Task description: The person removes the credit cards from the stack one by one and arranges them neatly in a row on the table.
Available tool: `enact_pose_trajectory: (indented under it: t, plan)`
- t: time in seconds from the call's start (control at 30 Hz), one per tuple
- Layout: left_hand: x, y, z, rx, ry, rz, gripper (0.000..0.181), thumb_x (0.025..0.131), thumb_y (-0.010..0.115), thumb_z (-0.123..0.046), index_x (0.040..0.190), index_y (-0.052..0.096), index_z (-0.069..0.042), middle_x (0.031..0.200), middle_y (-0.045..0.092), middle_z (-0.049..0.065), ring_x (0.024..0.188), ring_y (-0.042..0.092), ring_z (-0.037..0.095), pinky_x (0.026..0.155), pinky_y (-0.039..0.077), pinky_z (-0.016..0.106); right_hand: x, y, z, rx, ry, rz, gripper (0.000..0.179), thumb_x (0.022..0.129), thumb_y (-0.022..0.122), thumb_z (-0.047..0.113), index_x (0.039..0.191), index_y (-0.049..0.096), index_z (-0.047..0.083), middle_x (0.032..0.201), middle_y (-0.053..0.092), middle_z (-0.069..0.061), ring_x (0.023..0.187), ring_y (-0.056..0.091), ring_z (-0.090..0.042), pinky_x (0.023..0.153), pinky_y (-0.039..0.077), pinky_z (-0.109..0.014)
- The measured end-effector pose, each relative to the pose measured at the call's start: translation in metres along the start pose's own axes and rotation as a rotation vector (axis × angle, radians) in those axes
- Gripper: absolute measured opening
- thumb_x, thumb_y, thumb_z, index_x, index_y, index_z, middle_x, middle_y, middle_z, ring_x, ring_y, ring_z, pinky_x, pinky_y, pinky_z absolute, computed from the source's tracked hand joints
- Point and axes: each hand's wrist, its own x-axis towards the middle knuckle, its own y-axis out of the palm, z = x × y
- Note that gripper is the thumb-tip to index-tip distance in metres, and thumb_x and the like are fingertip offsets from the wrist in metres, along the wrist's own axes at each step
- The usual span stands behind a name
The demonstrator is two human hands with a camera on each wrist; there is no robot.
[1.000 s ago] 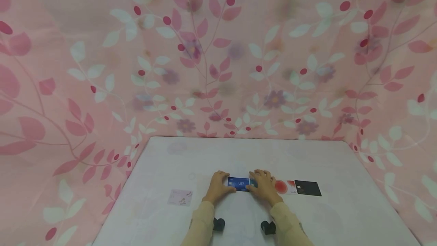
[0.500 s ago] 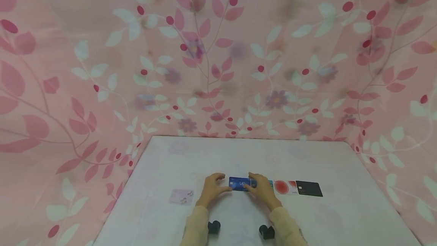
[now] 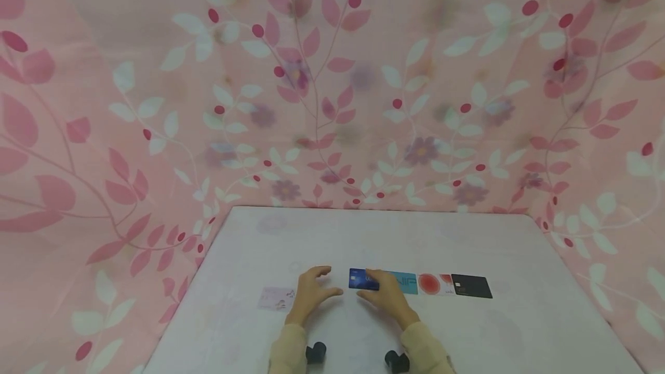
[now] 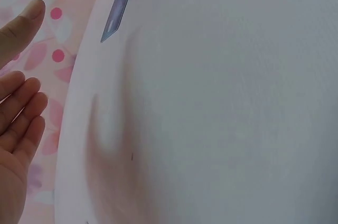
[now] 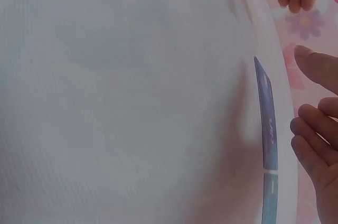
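Several cards lie end to end in a row on the white table. At the row's left end is a dark blue VIP card (image 3: 357, 279), also seen in the right wrist view as a blue strip (image 5: 268, 123). A teal card (image 3: 407, 283), a white card with a red circle (image 3: 429, 284) and a black card (image 3: 471, 285) follow to the right. My right hand (image 3: 387, 296) hovers over the blue and teal cards, hiding part of both, its thumb and fingers apart. My left hand (image 3: 310, 294), loosely curved and holding nothing, is between the row and a pale pink card (image 3: 274, 298).
The white table (image 3: 312, 235) reaches back to a pink curtain (image 3: 332, 103) with leaves and flowers, which also hangs at both sides. Small black wrist mounts (image 3: 316, 353) show beside the cream sleeves (image 3: 288, 348).
My left hand has left the blue card's left edge and moved left, now overlapping the pink card. The right hand has lifted and shifted left, uncovering more of the teal card.
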Motion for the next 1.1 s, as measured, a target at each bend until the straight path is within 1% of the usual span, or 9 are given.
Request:
enact_pose_trajectory:
  t: [0.07,0.1,0.17,0.3,0.37,0.5,0.67,0.87,1.1]
  plan:
    - [-0.002,-0.004,-0.002,0.007,0.025,-0.019,0.054,0.065,0.085,-0.027,0.103,0.065,0.007,0.097,0.069,0.015,0.088,0.063,0.029,0.076,0.053,0.043,-0.001,0.003,0.002,-0.005,-0.006,0.015,0.056,0.076,0.078,0.023,0.119,0.059,-0.007,0.116,0.062,-0.024,0.11,0.057,-0.04,0.092,0.045,-0.052]
    - [-0.003,-0.006,-0.002,0.007,0.014,-0.022,0.054,0.065,0.085,-0.025,0.103,0.065,0.007,0.097,0.069,0.015,0.089,0.063,0.029,0.077,0.052,0.044,-0.001,0.005,0.003,-0.002,-0.011,0.017,0.056,0.076,0.078,0.023,0.118,0.059,-0.007,0.116,0.062,-0.024,0.109,0.057,-0.04,0.092,0.045,-0.052]
    - [-0.004,-0.008,-0.003,0.003,-0.022,-0.015,0.053,0.063,0.086,-0.022,0.103,0.065,0.007,0.099,0.068,0.016,0.091,0.063,0.032,0.079,0.052,0.046,-0.002,0.006,0.004,0.002,-0.029,0.018,0.056,0.075,0.078,0.023,0.117,0.06,-0.008,0.115,0.062,-0.024,0.108,0.058,-0.04,0.091,0.046,-0.051]
    - [-0.007,-0.013,-0.003,0.002,-0.141,0.015,0.056,0.061,0.087,-0.018,0.107,0.065,0.005,0.104,0.068,0.016,0.097,0.062,0.035,0.085,0.049,0.051,-0.002,0.008,0.006,0.014,-0.073,0.016,0.055,0.075,0.078,0.021,0.116,0.06,-0.01,0.113,0.063,-0.024,0.106,0.059,-0.039,0.09,0.047,-0.049]
    - [-0.009,-0.016,-0.003,0.008,-0.156,0.016,0.057,0.061,0.088,-0.019,0.107,0.065,0.005,0.105,0.068,0.016,0.098,0.062,0.034,0.086,0.049,0.05,-0.001,0.009,0.007,0.023,-0.088,0.013,0.053,0.075,0.078,0.021,0.115,0.06,-0.009,0.112,0.064,-0.023,0.105,0.06,-0.038,0.089,0.048,-0.048]
    - [-0.01,-0.023,-0.003,0.01,-0.14,-0.014,0.055,0.06,0.088,-0.017,0.105,0.066,0.005,0.102,0.068,0.016,0.096,0.063,0.033,0.084,0.05,0.049,0.0,0.011,0.012,0.034,-0.123,0.006,0.05,0.075,0.078,0.021,0.112,0.062,-0.008,0.111,0.065,-0.021,0.104,0.061,-0.037,0.088,0.049,-0.048]
    - [-0.014,-0.033,-0.001,0.013,-0.133,-0.048,0.053,0.059,0.088,-0.016,0.103,0.067,0.005,0.1,0.069,0.014,0.093,0.063,0.031,0.082,0.051,0.048,0.003,0.016,0.022,0.071,-0.139,0.034,0.048,0.077,0.077,0.022,0.111,0.062,-0.007,0.111,0.065,-0.02,0.104,0.061,-0.036,0.088,0.049,-0.048]
    - [-0.02,-0.046,0.003,0.019,-0.171,-0.067,0.056,0.059,0.088,-0.019,0.104,0.066,0.005,0.102,0.069,0.015,0.096,0.063,0.032,0.084,0.05,0.049,0.009,0.028,0.033,0.132,-0.161,0.092,0.05,0.079,0.075,0.023,0.115,0.06,-0.008,0.111,0.065,-0.02,0.102,0.062,-0.034,0.086,0.052,-0.043]
    - [-0.025,-0.056,0.005,-0.022,-0.204,-0.086,0.058,0.06,0.088,-0.018,0.106,0.064,0.007,0.105,0.067,0.018,0.099,0.061,0.036,0.08,0.052,0.049,0.013,0.037,0.045,0.146,-0.22,0.087,0.045,0.079,0.076,0.021,0.112,0.062,-0.008,0.108,0.067,-0.02,0.098,0.064,-0.033,0.083,0.053,-0.041]
